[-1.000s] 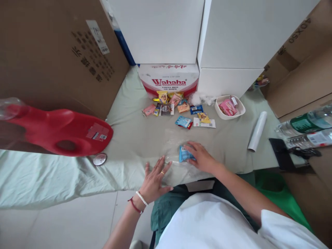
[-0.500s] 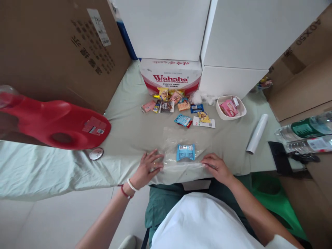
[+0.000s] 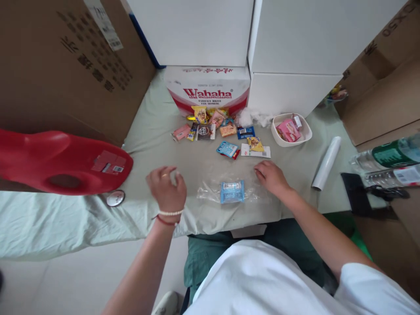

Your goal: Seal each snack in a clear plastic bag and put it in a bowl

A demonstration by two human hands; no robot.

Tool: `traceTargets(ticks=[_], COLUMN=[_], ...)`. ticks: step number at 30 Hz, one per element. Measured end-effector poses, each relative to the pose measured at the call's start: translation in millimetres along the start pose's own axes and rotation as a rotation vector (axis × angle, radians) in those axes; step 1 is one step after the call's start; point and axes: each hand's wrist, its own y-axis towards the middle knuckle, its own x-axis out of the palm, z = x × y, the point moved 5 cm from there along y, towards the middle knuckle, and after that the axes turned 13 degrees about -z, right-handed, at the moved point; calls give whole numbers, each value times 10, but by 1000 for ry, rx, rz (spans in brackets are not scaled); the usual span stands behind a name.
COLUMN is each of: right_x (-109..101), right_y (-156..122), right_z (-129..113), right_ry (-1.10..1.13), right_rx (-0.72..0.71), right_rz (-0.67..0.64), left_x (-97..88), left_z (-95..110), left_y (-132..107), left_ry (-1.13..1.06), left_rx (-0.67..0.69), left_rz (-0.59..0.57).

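A small light-blue snack packet point(image 3: 232, 191) lies near the table's front edge on crinkled clear plastic film point(image 3: 210, 192). The film's near part is folded up around the packet. To the left, my left hand point(image 3: 168, 188) hovers above the cloth, fingers apart and holding nothing, with a white bead bracelet and a red cord at the wrist. My right hand point(image 3: 271, 177) is at the film's far right side, its fingers curled together. Whether film is pinched between the fingertips cannot be made out.
Several wrapped snacks point(image 3: 205, 131) lie before a Wahaha carton point(image 3: 208, 89). A white bowl point(image 3: 277, 139) holds pink packets. At right are a white roll point(image 3: 326, 164) and plastic bottles point(image 3: 390, 155); at left, a red jug point(image 3: 95, 175) and a round badge point(image 3: 115, 198).
My left hand has let go of the film and moved left and up. My right hand has moved from the film's near corner toward its far side. The near edge is now folded inward.
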Motion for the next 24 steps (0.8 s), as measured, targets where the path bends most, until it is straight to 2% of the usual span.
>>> traceTargets(ticks=[1, 2, 3, 5, 6, 7, 10, 12, 15, 17, 20, 24], right_x=[-1, 15, 46, 133, 178, 217, 296, 327, 279, 203, 180, 355], right_y=[102, 210, 318, 517, 602, 674, 815, 826, 688, 489, 96, -264], right_z=[-72, -148, -221, -349, -397, -430, -443, -437, -520, -649, -832, -852], right_ry=[-4, -8, -15, -47, -68, -86, -48, 46, 172, 164, 17, -9], right_rx=[-34, -60, -76, -74, -58, -29, 90, 127, 28, -142, -348, -316], right_rz=[-28, -59, -92, -146, -160, -166, -214, -312, -372, -313, -193, -54], left_x=[-108, -157, -122, 137, 300, 452, 824, 956, 1001, 989, 986, 1018], left_z=[77, 195, 346, 696, 837, 930, 1035, 1019, 965, 942, 951, 961], left_y=[-166, -338, -499, -799, -920, -996, -1046, -1025, -1013, -1019, -1035, -1068], left_ry=[11, 14, 9, -39, -52, -40, 42, 82, 93, 68, 31, 29], left_rx=[11, 64, 147, 375, 435, 435, 384, 378, 369, 335, 296, 284], left_rz=[81, 102, 27, -286, -421, -494, -588, -626, -677, -697, -692, -646])
